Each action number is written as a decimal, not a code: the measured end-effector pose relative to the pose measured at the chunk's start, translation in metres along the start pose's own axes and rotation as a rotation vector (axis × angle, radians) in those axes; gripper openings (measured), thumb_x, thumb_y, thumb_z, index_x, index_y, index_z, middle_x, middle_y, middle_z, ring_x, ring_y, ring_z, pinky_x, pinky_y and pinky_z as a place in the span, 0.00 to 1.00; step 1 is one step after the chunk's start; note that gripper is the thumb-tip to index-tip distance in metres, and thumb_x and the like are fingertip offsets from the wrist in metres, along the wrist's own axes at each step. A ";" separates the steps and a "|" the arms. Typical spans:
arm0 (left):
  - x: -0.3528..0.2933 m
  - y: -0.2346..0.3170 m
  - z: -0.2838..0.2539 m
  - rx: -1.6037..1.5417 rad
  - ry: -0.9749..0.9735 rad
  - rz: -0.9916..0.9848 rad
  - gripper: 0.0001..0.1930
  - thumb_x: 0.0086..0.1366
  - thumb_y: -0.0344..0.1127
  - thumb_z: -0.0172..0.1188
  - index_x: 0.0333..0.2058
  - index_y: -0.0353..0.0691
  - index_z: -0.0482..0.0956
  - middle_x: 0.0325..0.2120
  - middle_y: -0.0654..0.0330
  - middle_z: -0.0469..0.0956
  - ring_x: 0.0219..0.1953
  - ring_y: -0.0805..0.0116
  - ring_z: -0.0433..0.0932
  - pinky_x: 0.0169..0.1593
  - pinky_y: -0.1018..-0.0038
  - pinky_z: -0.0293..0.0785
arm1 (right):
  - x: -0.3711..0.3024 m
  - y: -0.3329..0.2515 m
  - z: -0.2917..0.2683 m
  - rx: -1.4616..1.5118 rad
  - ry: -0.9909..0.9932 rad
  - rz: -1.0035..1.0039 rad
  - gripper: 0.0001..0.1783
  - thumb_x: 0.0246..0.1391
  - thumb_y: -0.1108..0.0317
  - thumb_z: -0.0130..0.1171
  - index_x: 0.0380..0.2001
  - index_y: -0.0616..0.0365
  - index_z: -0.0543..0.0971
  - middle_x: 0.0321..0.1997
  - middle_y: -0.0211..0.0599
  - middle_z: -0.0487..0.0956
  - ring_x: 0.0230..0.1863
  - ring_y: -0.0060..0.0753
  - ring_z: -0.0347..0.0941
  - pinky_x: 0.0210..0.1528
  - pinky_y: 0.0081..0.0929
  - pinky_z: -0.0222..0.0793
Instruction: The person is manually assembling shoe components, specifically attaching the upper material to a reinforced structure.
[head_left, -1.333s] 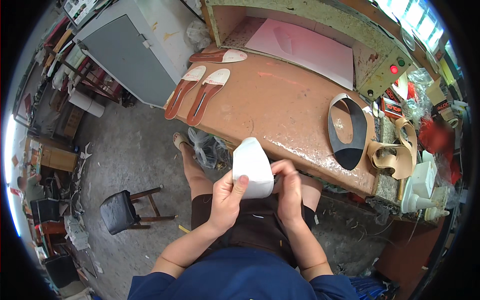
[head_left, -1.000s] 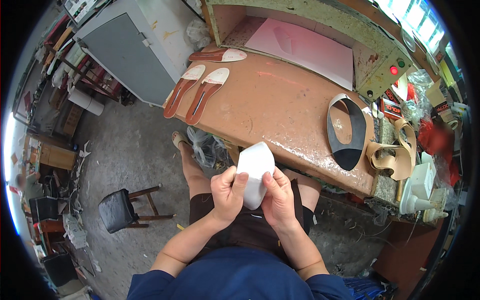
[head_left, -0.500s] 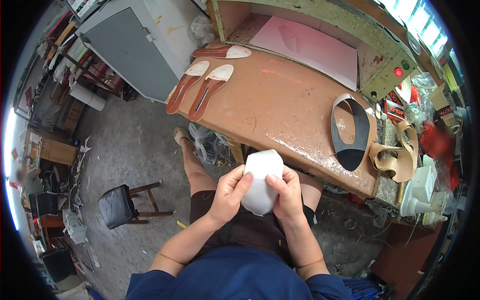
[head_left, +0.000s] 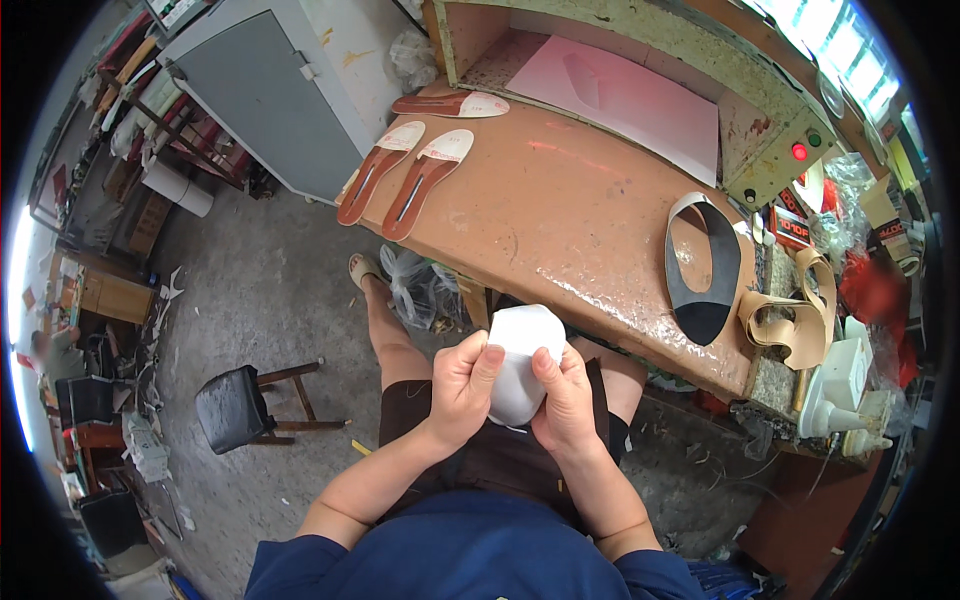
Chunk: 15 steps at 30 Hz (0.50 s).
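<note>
Above my lap, at the near edge of the workbench, I hold a white, rounded, shoe-sized piece (head_left: 524, 340) between both hands. My left hand (head_left: 460, 385) grips its left edge, thumb on the upper face and fingers curled beneath. On the right edge my right hand (head_left: 568, 395) is closed the same way, its thumb pressed flat on the face. The piece looks slightly curved. Its underside and most of my fingertips are hidden.
Three brown-and-white insoles (head_left: 430, 185) lie at the bench's left end. A black-and-grey shoe upper (head_left: 704, 270) lies to the right, near beige strap-like pieces (head_left: 795, 320) and a white nozzle bottle (head_left: 830, 405). A metal box (head_left: 750, 165) with a red light stands behind. A stool (head_left: 235, 410) stands left.
My right hand has curled further around the white piece, whose lower part now looks narrower and more bent. Both hands still hold it in nearly the same place.
</note>
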<state>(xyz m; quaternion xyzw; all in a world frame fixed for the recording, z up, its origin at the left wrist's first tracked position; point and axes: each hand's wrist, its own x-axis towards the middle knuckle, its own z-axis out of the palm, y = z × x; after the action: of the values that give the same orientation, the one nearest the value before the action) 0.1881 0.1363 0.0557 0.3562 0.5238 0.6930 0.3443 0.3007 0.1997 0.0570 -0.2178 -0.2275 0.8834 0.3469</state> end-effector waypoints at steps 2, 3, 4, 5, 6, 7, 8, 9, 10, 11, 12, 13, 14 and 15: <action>0.004 -0.001 -0.002 0.177 -0.048 0.104 0.19 0.71 0.44 0.51 0.24 0.37 0.68 0.16 0.72 0.64 0.21 0.85 0.58 0.23 0.83 0.55 | 0.002 -0.002 0.002 -0.031 0.010 -0.027 0.14 0.54 0.69 0.63 0.43 0.60 0.77 0.40 0.31 0.80 0.40 0.20 0.75 0.45 0.23 0.70; 0.004 -0.001 -0.002 0.204 -0.064 0.103 0.19 0.71 0.44 0.51 0.24 0.37 0.68 0.16 0.72 0.64 0.21 0.85 0.58 0.23 0.83 0.55 | 0.002 -0.003 0.002 -0.030 -0.001 -0.058 0.14 0.55 0.69 0.63 0.44 0.61 0.77 0.41 0.31 0.80 0.40 0.20 0.75 0.45 0.22 0.70; 0.005 -0.001 -0.001 0.142 -0.072 0.091 0.18 0.71 0.43 0.51 0.24 0.37 0.67 0.16 0.72 0.64 0.21 0.86 0.59 0.24 0.83 0.56 | 0.003 -0.005 0.002 -0.044 0.018 -0.057 0.14 0.55 0.69 0.63 0.44 0.61 0.77 0.41 0.31 0.80 0.40 0.20 0.75 0.45 0.22 0.70; 0.005 0.000 0.000 0.045 -0.092 0.113 0.17 0.71 0.42 0.51 0.25 0.37 0.67 0.16 0.72 0.64 0.21 0.86 0.59 0.24 0.83 0.56 | 0.004 -0.007 0.002 -0.101 -0.016 -0.072 0.15 0.54 0.69 0.63 0.44 0.61 0.77 0.41 0.31 0.80 0.41 0.20 0.75 0.46 0.22 0.70; 0.004 0.001 0.002 0.076 -0.080 0.076 0.17 0.71 0.42 0.51 0.25 0.37 0.67 0.16 0.72 0.64 0.21 0.86 0.59 0.24 0.83 0.56 | 0.005 -0.009 0.001 -0.148 -0.049 -0.077 0.15 0.54 0.69 0.63 0.45 0.61 0.77 0.41 0.31 0.80 0.41 0.20 0.74 0.46 0.21 0.70; 0.004 0.003 0.004 -0.078 -0.045 -0.056 0.16 0.71 0.39 0.52 0.26 0.36 0.67 0.16 0.72 0.65 0.22 0.86 0.61 0.24 0.83 0.58 | 0.006 -0.011 0.000 -0.160 -0.048 -0.086 0.15 0.54 0.69 0.63 0.45 0.61 0.77 0.41 0.31 0.80 0.41 0.20 0.74 0.46 0.21 0.70; 0.004 0.004 0.004 -0.231 -0.006 -0.187 0.14 0.70 0.37 0.52 0.27 0.35 0.67 0.16 0.72 0.66 0.22 0.86 0.62 0.24 0.83 0.59 | 0.006 -0.012 -0.002 -0.203 -0.053 -0.098 0.15 0.54 0.70 0.63 0.45 0.62 0.77 0.42 0.31 0.80 0.42 0.20 0.74 0.46 0.21 0.69; 0.005 0.005 0.004 -0.231 -0.001 -0.184 0.14 0.70 0.37 0.52 0.27 0.35 0.67 0.16 0.72 0.66 0.22 0.86 0.62 0.24 0.83 0.59 | 0.007 -0.012 -0.003 -0.235 -0.062 -0.099 0.15 0.54 0.71 0.63 0.45 0.63 0.77 0.42 0.31 0.80 0.43 0.19 0.74 0.47 0.21 0.69; 0.006 0.006 0.003 -0.083 -0.045 -0.124 0.12 0.69 0.35 0.54 0.29 0.35 0.67 0.16 0.69 0.67 0.21 0.85 0.64 0.24 0.82 0.60 | 0.008 -0.011 -0.004 -0.248 -0.069 -0.110 0.15 0.54 0.71 0.63 0.45 0.63 0.77 0.42 0.31 0.80 0.43 0.19 0.74 0.47 0.21 0.69; 0.008 0.007 0.001 0.039 -0.078 -0.070 0.10 0.68 0.33 0.55 0.30 0.35 0.67 0.16 0.67 0.69 0.20 0.83 0.65 0.24 0.82 0.62 | 0.010 -0.009 -0.004 -0.291 -0.051 -0.159 0.14 0.54 0.72 0.63 0.43 0.63 0.78 0.40 0.31 0.80 0.42 0.19 0.74 0.45 0.21 0.69; 0.010 0.007 -0.001 0.062 -0.090 -0.069 0.10 0.68 0.33 0.55 0.30 0.35 0.67 0.16 0.67 0.69 0.20 0.83 0.65 0.24 0.82 0.62 | 0.011 -0.006 -0.005 -0.334 -0.028 -0.208 0.12 0.54 0.72 0.63 0.42 0.63 0.79 0.39 0.31 0.81 0.40 0.18 0.74 0.44 0.20 0.70; 0.012 0.006 -0.002 0.297 -0.068 0.025 0.09 0.67 0.32 0.56 0.31 0.35 0.68 0.15 0.64 0.69 0.19 0.81 0.67 0.23 0.80 0.63 | 0.012 -0.003 -0.005 -0.335 -0.023 -0.204 0.12 0.54 0.72 0.63 0.42 0.63 0.79 0.39 0.31 0.81 0.40 0.18 0.74 0.44 0.20 0.70; 0.013 0.005 -0.003 0.520 -0.050 0.118 0.08 0.66 0.31 0.57 0.32 0.35 0.68 0.15 0.61 0.70 0.18 0.78 0.68 0.22 0.78 0.64 | 0.014 -0.001 -0.005 -0.527 0.026 -0.305 0.11 0.54 0.72 0.63 0.40 0.63 0.80 0.36 0.31 0.81 0.38 0.17 0.74 0.42 0.20 0.70; 0.014 0.005 -0.004 0.532 -0.054 0.123 0.08 0.66 0.31 0.57 0.32 0.35 0.68 0.15 0.61 0.70 0.18 0.78 0.68 0.22 0.78 0.64 | 0.017 0.000 -0.005 -0.718 0.078 -0.409 0.09 0.54 0.71 0.63 0.39 0.63 0.81 0.34 0.31 0.82 0.36 0.16 0.74 0.40 0.20 0.71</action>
<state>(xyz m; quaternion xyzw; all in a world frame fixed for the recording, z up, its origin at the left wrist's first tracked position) 0.1774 0.1455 0.0615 0.4837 0.6555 0.5407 0.2099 0.2923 0.2131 0.0493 -0.3086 -0.5466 0.6518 0.4257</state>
